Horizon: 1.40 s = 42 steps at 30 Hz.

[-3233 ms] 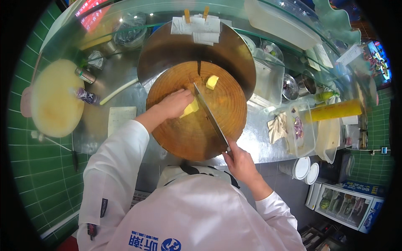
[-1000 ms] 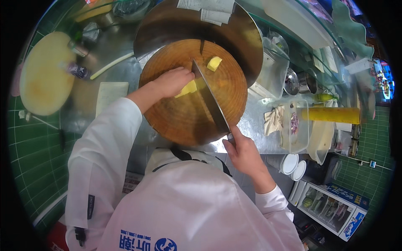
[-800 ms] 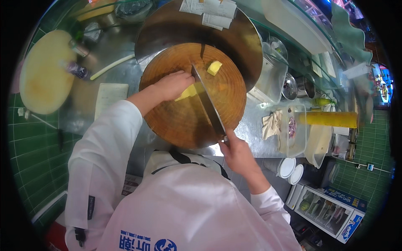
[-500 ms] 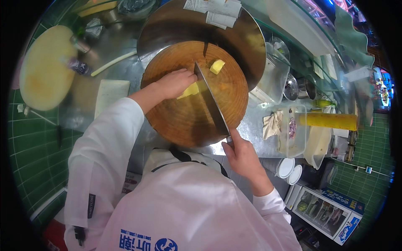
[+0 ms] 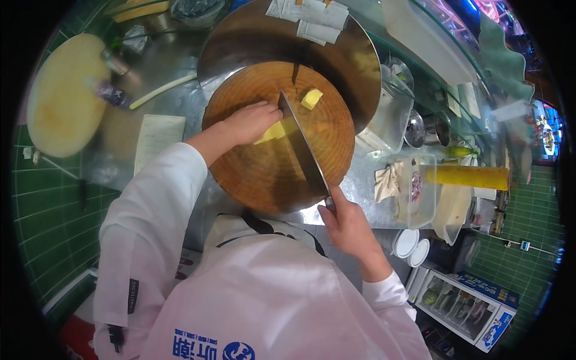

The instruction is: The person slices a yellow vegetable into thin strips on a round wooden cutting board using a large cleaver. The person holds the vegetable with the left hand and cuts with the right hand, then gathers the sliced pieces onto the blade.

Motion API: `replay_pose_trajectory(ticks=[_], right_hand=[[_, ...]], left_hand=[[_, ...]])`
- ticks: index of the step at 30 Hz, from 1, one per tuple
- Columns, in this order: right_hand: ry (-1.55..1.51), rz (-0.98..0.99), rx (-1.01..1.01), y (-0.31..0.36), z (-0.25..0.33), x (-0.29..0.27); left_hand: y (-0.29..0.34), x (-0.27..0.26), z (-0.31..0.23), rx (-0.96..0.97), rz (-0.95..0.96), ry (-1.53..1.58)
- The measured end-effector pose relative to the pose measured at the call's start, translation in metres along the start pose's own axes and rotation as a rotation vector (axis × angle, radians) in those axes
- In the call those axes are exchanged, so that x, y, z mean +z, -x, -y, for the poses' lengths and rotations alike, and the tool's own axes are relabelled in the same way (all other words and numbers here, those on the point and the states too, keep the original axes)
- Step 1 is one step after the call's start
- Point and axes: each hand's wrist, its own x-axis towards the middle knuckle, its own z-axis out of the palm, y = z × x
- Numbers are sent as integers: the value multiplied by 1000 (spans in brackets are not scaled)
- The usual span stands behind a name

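Observation:
A round wooden chopping block [image 5: 258,174] stands on the steel counter in front of me. My left hand [image 5: 249,122] presses down on a yellow piece of food [image 5: 273,131] near the block's middle. My right hand [image 5: 348,225] grips the handle of a big cleaver [image 5: 303,150], whose blade lies against the right side of the yellow piece. A small cut yellow chunk [image 5: 311,98] rests apart on the far part of the block.
A large steel wok [image 5: 354,66] sits behind the block with paper slips [image 5: 312,18] on its rim. A pale round board [image 5: 63,96] lies far left, a folded cloth [image 5: 157,138] beside it. Clear tubs [image 5: 414,186], a rag [image 5: 389,180] and a yellow bottle [image 5: 465,176] stand right.
The cleaver and my right hand shift slightly up and down over the yellow piece. My left hand stays on the food; the view tilts a little.

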Motion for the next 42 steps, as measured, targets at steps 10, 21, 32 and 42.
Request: replay_pose_trajectory(ticks=[10, 21, 32, 42], right_hand=[[32, -49, -39, 2, -10, 16], [58, -134, -118, -5, -36, 46], [50, -142, -102, -2, -24, 44], [86, -109, -85, 10, 8, 16]], left_hand=[[-5, -10, -7, -31, 41, -15], [1, -7, -9, -29, 0, 27], [2, -1, -4, 66, -24, -111], [1, 0, -6, 14, 13, -152]])
